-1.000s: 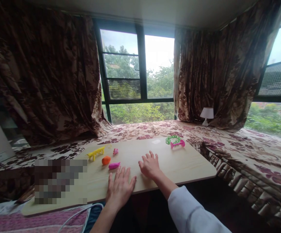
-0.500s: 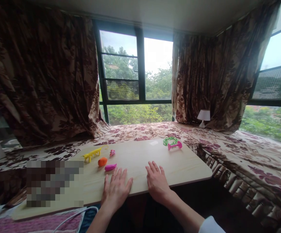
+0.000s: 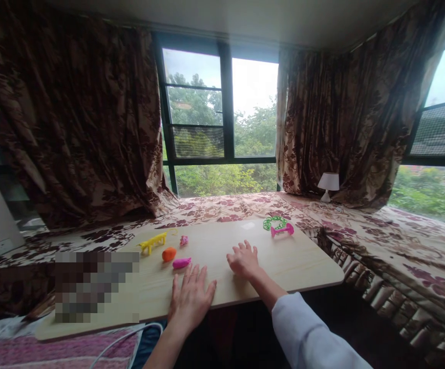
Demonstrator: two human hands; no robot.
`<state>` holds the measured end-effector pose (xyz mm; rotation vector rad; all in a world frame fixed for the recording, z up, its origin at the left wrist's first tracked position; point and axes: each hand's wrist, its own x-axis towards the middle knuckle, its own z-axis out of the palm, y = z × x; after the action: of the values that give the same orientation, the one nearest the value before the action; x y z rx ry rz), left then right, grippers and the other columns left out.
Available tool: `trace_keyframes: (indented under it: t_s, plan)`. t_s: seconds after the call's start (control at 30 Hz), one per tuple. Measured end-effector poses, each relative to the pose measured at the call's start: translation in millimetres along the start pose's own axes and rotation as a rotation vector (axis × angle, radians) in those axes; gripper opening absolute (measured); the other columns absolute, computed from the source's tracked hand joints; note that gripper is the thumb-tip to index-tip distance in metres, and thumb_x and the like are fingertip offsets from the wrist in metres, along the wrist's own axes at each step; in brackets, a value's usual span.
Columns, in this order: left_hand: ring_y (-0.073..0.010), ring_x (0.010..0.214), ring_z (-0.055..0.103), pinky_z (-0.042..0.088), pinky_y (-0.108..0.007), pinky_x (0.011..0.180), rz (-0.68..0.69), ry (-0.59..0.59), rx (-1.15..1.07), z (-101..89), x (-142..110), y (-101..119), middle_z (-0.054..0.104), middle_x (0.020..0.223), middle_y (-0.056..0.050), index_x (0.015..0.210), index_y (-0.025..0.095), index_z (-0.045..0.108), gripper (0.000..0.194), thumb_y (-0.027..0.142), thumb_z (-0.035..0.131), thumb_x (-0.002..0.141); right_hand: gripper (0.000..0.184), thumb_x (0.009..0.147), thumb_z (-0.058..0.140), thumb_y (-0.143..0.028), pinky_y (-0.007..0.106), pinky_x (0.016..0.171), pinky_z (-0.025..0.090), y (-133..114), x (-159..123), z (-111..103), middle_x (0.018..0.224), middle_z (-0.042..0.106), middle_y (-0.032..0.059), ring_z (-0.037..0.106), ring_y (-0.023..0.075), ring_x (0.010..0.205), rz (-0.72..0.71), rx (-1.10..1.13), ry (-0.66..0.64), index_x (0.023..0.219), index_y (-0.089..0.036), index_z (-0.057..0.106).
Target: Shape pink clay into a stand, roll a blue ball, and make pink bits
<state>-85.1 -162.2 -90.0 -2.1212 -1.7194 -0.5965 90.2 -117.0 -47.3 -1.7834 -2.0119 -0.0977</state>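
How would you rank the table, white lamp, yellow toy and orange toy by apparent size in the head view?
1. Table
2. White lamp and yellow toy: too alike to rank
3. Orange toy

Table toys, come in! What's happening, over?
Left hand spread by magenta toy. Right hand open. Pink dumbbell-shaped toy partly covering green loop.

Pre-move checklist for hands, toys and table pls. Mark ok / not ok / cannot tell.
1. Left hand open: ok, palm down, fingers spread.
2. Right hand free: ok, no object showing in it.
3. Left hand clear of the long pink toy: cannot tell, fingertips very close.
4. Orange toy on table: ok.
5. Green chain apart from pink dumbbell: cannot tell, they overlap in view.
6. Table fully visible: not ok, pixelated patch at left.
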Motion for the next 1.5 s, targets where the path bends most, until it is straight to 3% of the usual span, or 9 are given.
trace_keyframes:
  t_s: [0.1, 0.23, 0.37, 0.67, 0.9, 1.03, 1.2, 1.37, 1.5]
  plan:
    - [-0.0292, 0.129, 0.027, 0.013, -0.055, 0.103, -0.009, -0.004, -0.007, 0.5, 0, 0, 0.046, 0.132, -0.013, 0.122, 0.017, 0.050, 0.050, 0.045, 0.033, 0.083, 0.029, 0.088, 0.046, -0.032, 0.044, 0.086, 0.042, 21, -14, -7, 0.120, 0.050, 0.0083, 0.050, 0.0225, 0.106, 0.011, 0.008, -0.015, 0.114, -0.018, 0.051]
    - [-0.0285, 0.129, 0.027, 0.014, -0.054, 0.103, -0.015, -0.001, -0.017, -1.2, -1, 1, 0.046, 0.131, -0.013, 0.121, 0.017, 0.050, 0.050, 0.045, 0.034, 0.083, 0.039, 0.093, 0.026, -0.033, 0.047, 0.103, 0.020, 34, -49, -16, 0.132, 0.045, 0.0057, 0.024, 0.0232, 0.129, -0.028, 0.034, -0.052, 0.126, -0.022, 0.044]
    - [-0.0293, 0.128, 0.029, 0.015, -0.055, 0.102, -0.010, -0.009, -0.002, -3.9, -1, 3, 0.047, 0.131, -0.014, 0.122, 0.016, 0.050, 0.051, 0.045, 0.033, 0.084, 0.045, 0.090, 0.028, -0.028, 0.040, 0.106, 0.011, 22, -74, -16, 0.142, 0.031, 0.0047, 0.016, 0.0198, 0.133, -0.139, 0.057, -0.027, 0.133, -0.018, 0.034]
    - [-0.0293, 0.127, 0.029, 0.015, -0.055, 0.101, 0.012, 0.013, 0.037, 2.0, 1, 1, 0.048, 0.130, -0.013, 0.122, 0.018, 0.050, 0.052, 0.048, 0.032, 0.084, 0.038, 0.086, 0.036, -0.030, 0.044, 0.105, 0.006, -24, -33, 6, 0.129, 0.047, 0.0132, 0.017, 0.0248, 0.131, -0.179, 0.059, -0.019, 0.115, -0.012, 0.052]
    - [-0.0284, 0.128, 0.028, 0.015, -0.053, 0.102, 0.003, 0.026, 0.028, -0.2, -2, 1, 0.048, 0.130, -0.012, 0.122, 0.018, 0.050, 0.050, 0.046, 0.032, 0.084, 0.045, 0.086, 0.036, -0.046, 0.052, 0.099, 0.012, 4, 1, 10, 0.124, 0.049, 0.0171, 0.022, 0.0316, 0.127, 0.005, 0.069, -0.040, 0.105, -0.012, 0.059]
    - [-0.0281, 0.128, 0.027, 0.013, -0.053, 0.103, -0.006, 0.023, 0.012, 0.5, -1, 1, 0.047, 0.131, -0.012, 0.122, 0.017, 0.049, 0.050, 0.045, 0.033, 0.084, 0.041, 0.090, 0.030, -0.041, 0.050, 0.098, 0.017, 28, -16, -1, 0.130, 0.045, 0.0106, 0.022, 0.0280, 0.128, 0.018, 0.088, -0.056, 0.114, -0.020, 0.055]
    - [-0.0278, 0.129, 0.027, 0.012, -0.054, 0.103, -0.007, 0.022, 0.006, 2.9, -1, 0, 0.047, 0.131, -0.012, 0.123, 0.017, 0.049, 0.051, 0.046, 0.032, 0.084, 0.043, 0.093, 0.020, -0.032, 0.040, 0.105, 0.010, 38, -63, -14, 0.137, 0.039, 0.0029, 0.015, 0.0187, 0.132, -0.060, 0.098, -0.009, 0.131, -0.022, 0.037]
    - [-0.0286, 0.127, 0.030, 0.013, -0.055, 0.103, -0.003, 0.017, 0.024, 1.6, -1, 0, 0.047, 0.131, -0.013, 0.122, 0.018, 0.050, 0.051, 0.047, 0.032, 0.084, 0.043, 0.087, 0.030, -0.021, 0.036, 0.105, 0.013, 15, -83, -9, 0.142, 0.030, 0.0069, 0.015, 0.0205, 0.133, -0.190, 0.102, 0.035, 0.128, -0.015, 0.041]
    - [-0.0294, 0.127, 0.031, 0.015, -0.055, 0.102, 0.010, 0.022, 0.030, 1.0, -1, 0, 0.048, 0.130, -0.013, 0.121, 0.018, 0.050, 0.052, 0.048, 0.032, 0.084, 0.041, 0.081, 0.041, -0.023, 0.037, 0.105, 0.010, -17, -65, -1, 0.135, 0.040, 0.0131, 0.015, 0.0233, 0.133, -0.258, 0.073, -0.002, 0.119, -0.010, 0.050]
